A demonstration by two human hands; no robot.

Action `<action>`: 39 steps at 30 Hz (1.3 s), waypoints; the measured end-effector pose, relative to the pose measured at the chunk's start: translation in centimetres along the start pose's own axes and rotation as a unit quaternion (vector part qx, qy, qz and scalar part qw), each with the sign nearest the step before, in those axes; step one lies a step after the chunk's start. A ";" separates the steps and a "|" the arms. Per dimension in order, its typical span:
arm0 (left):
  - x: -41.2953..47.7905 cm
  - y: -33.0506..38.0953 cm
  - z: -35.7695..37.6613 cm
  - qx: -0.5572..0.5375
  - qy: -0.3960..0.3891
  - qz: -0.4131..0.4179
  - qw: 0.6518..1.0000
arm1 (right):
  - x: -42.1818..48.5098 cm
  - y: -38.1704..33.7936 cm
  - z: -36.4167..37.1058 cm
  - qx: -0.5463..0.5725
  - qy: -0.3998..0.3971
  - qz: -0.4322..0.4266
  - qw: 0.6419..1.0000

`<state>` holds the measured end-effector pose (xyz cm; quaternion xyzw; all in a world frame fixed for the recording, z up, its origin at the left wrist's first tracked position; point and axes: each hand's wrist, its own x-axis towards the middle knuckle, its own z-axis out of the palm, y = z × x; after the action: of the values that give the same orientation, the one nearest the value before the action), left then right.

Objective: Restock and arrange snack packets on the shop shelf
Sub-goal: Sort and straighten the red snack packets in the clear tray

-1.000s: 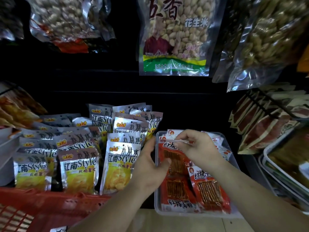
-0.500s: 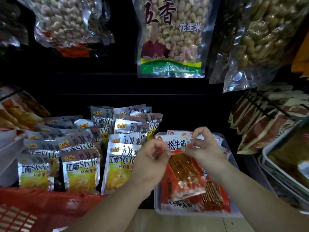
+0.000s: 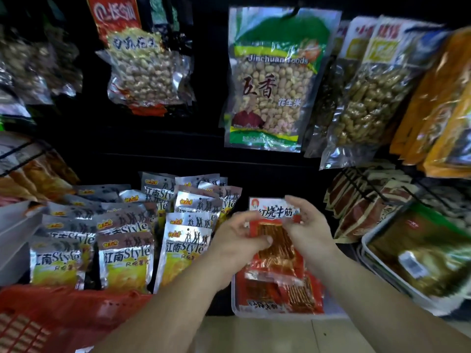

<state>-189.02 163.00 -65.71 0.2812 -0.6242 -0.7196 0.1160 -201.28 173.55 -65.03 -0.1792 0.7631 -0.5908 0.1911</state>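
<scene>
left hand [image 3: 237,242] and right hand [image 3: 309,230] pinch red packet [image 3: 277,253], clear tray [image 3: 234,299] holds more

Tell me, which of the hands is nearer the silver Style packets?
Left. The left hand grips the red packet right beside the silver Style packets; the right hand holds that packet's other side, farther away.

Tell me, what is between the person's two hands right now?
In the head view, a red plastic snack packet with a clear window lies between the left hand and right hand; both grip its edges.
</scene>
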 end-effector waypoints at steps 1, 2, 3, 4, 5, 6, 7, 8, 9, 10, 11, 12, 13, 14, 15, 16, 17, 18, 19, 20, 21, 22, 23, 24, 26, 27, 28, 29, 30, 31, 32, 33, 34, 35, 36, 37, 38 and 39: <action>-0.6 1.0 0.0 0.016 -0.031 -0.009 0.999 | -0.5 -1.0 -0.6 -0.011 0.007 0.001 1.000; -1.0 1.8 0.1 0.033 -0.043 -0.006 0.999 | -1.1 -2.1 -1.2 -0.015 -0.010 0.017 1.000; -1.6 2.5 0.3 0.045 -0.036 0.007 0.998 | -1.7 -3.2 -1.9 -0.018 -0.055 0.048 0.997; -2.1 3.0 0.6 0.046 -0.017 0.022 0.999 | -2.5 -4.1 -2.6 -0.019 -0.110 0.082 0.990; -2.6 3.4 0.8 0.042 0.001 0.037 0.998 | -3.1 -4.5 -3.3 -0.018 -0.156 0.103 0.982; -3.2 3.6 1.1 0.038 0.011 0.049 0.998 | -3.7 -4.8 -3.9 -0.014 -0.183 0.110 0.977; -3.8 3.4 1.3 0.031 0.008 0.057 0.998 | -4.3 -4.7 -4.3 -0.016 -0.185 0.107 0.977; -4.3 3.1 1.5 0.023 -0.007 0.060 0.998 | -5.0 -4.6 -4.6 -0.022 -0.167 0.099 0.981; -4.6 2.7 1.5 0.014 -0.027 0.060 0.998 | -5.6 -4.0 -4.6 -0.033 -0.148 0.085 0.985; -4.8 2.2 1.3 0.013 -0.050 0.061 0.997 | -6.3 -3.4 -4.5 -0.041 -0.136 0.069 0.987; -5.0 2.0 1.1 0.019 -0.074 0.068 0.995 | -6.8 -2.7 -4.2 -0.036 -0.129 0.053 0.990; -5.0 1.6 0.8 0.029 -0.095 0.073 0.992 | -7.2 -2.3 -4.0 -0.026 -0.124 0.036 0.991; -4.9 1.5 0.5 0.036 -0.111 0.076 0.990 | -7.3 -1.7 -4.0 -0.007 -0.124 0.025 0.992; -4.7 1.4 0.3 0.039 -0.117 0.078 0.989 | -7.3 -1.4 -3.9 0.018 -0.121 0.025 0.992; -4.6 1.2 0.2 0.037 -0.114 0.080 0.990 | -7.1 -0.9 -3.8 0.042 -0.116 0.028 0.992; -4.4 1.2 0.2 0.040 -0.104 0.084 0.990 | -6.9 -0.5 -3.8 0.016 -0.102 0.004 0.995; -4.3 1.3 0.1 0.046 -0.092 0.089 0.991 | -6.6 -0.2 -3.8 -0.070 -0.078 -0.049 0.993; -4.1 1.3 0.2 0.053 -0.085 0.097 0.990 | -6.4 -0.3 -3.8 -0.175 -0.049 -0.100 0.978; -3.9 1.2 0.3 0.052 -0.083 0.105 0.990 | -6.3 -0.4 -3.8 -0.230 -0.020 -0.144 0.962; -3.7 1.1 0.5 0.051 -0.081 0.113 0.989 | -6.2 -0.4 -3.9 -0.235 -0.010 -0.175 0.956; -3.6 1.1 0.7 0.062 -0.079 0.124 0.987 | -6.2 -0.6 -3.8 -0.189 -0.022 -0.179 0.965; -3.5 1.0 0.9 0.083 -0.078 0.136 0.984 | -6.4 -1.0 -3.6 -0.115 -0.047 -0.163 0.979; -3.5 1.1 1.3 0.094 -0.086 0.149 0.981 | -6.7 -1.4 -3.4 -0.034 -0.088 -0.124 0.988; -3.6 1.2 1.6 0.094 -0.098 0.158 0.978 | -6.9 -1.8 -3.4 0.025 -0.119 -0.084 0.989; -3.7 1.3 2.2 0.083 -0.113 0.149 0.979 | -7.1 -1.8 -3.7 0.063 -0.122 -0.056 0.989; -3.7 1.3 2.3 0.079 -0.111 0.137 0.981 | -7.1 -1.6 -3.8 0.064 -0.107 -0.056 0.991; -3.7 1.2 2.3 0.073 -0.102 0.130 0.984 | -7.0 -1.4 -4.0 0.061 -0.093 -0.054 0.992; -3.6 0.9 2.2 0.076 -0.079 0.136 0.985 | -7.0 -1.3 -4.2 0.058 -0.084 -0.044 0.994; -3.4 0.7 2.0 0.092 -0.040 0.151 0.983 | -7.0 -1.1 -4.4 0.052 -0.081 -0.030 0.995; -3.3 0.5 1.6 0.110 -0.005 0.160 0.981 | -7.1 -0.9 -4.6 0.053 -0.086 -0.020 0.995; -3.2 0.3 1.3 0.117 0.012 0.154 0.981 | -7.2 -0.9 -4.8 0.069 -0.095 -0.009 0.993; -3.3 0.1 0.9 0.091 0.003 0.132 0.987 | -7.3 -0.9 -5.0 0.094 -0.108 0.002 0.990; -3.5 0.2 0.8 0.046 -0.026 0.101 0.994 | -7.3 -1.0 -5.2 0.112 -0.123 0.018 0.986; -3.8 0.1 0.7 0.003 -0.060 0.073 0.996 | -7.3 -0.9 -5.4 0.118 -0.136 0.029 0.983; -3.8 0.1 0.6 -0.021 -0.075 0.063 0.995 | -7.2 -0.6 -5.6 0.109 -0.145 0.035 0.983; -3.8 0.0 0.5 -0.025 -0.077 0.065 0.995 | -7.2 -0.3 -5.8 0.091 -0.153 0.036 0.983; -3.9 0.1 0.4 -0.024 -0.075 0.070 0.994 | -7.1 0.0 -5.8 0.073 -0.161 0.034 0.984; -3.9 0.3 0.4 -0.017 -0.072 0.074 0.995 | -7.1 0.3 -5.8 0.061 -0.165 0.033 0.984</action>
<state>-186.11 165.33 -64.39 0.1797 -0.6376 -0.7380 0.1285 -198.07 182.03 -63.38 -0.2371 0.6891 -0.5920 0.3443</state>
